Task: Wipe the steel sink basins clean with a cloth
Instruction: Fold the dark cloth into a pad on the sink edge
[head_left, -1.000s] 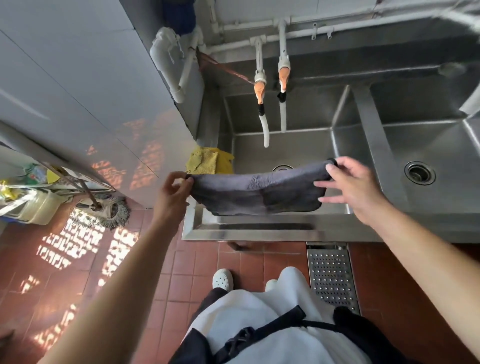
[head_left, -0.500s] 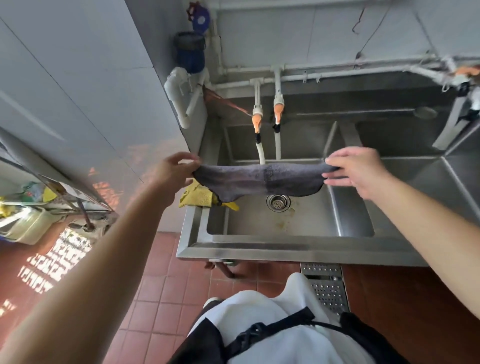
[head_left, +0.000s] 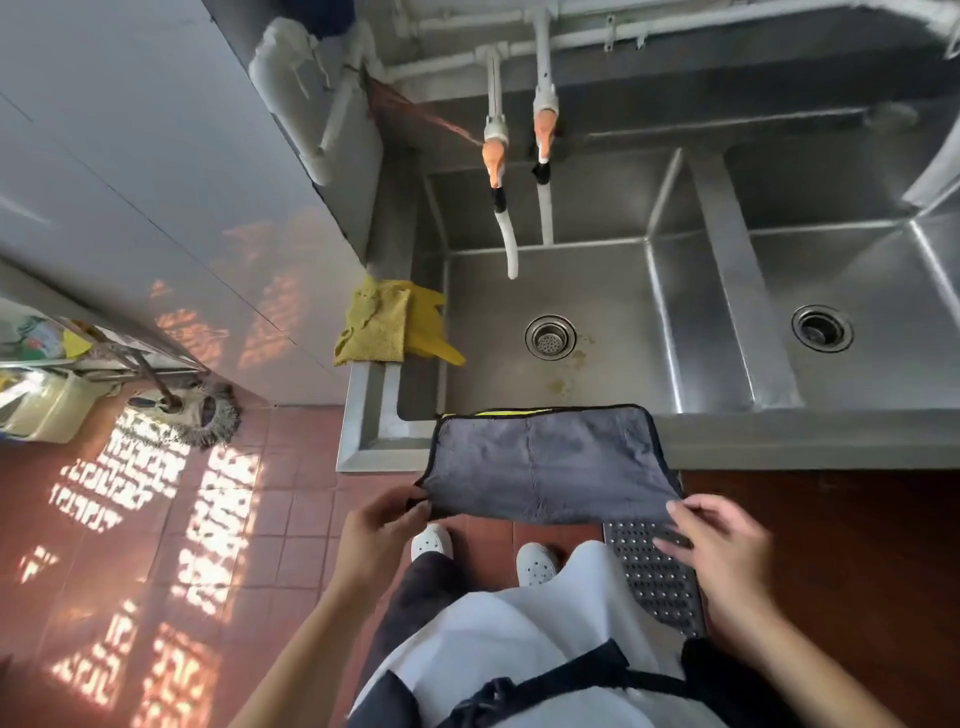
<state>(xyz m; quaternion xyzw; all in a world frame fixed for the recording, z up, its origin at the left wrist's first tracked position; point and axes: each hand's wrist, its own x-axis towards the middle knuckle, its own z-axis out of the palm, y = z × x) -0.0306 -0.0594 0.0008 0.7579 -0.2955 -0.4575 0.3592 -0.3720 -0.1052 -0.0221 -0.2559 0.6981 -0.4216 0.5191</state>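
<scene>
I'm seeing brushed, glossy steel sink basins (head_left: 613, 312), a matt, plush grey cloth (head_left: 545, 462), and glazed terracotta floor tiles (head_left: 291, 499).

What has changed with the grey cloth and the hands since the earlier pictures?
The grey cloth came back from above the left basin to the sink's front rim, spread flat. The left hand and right hand still hold its near corners. The yellow cloth stayed.
</scene>
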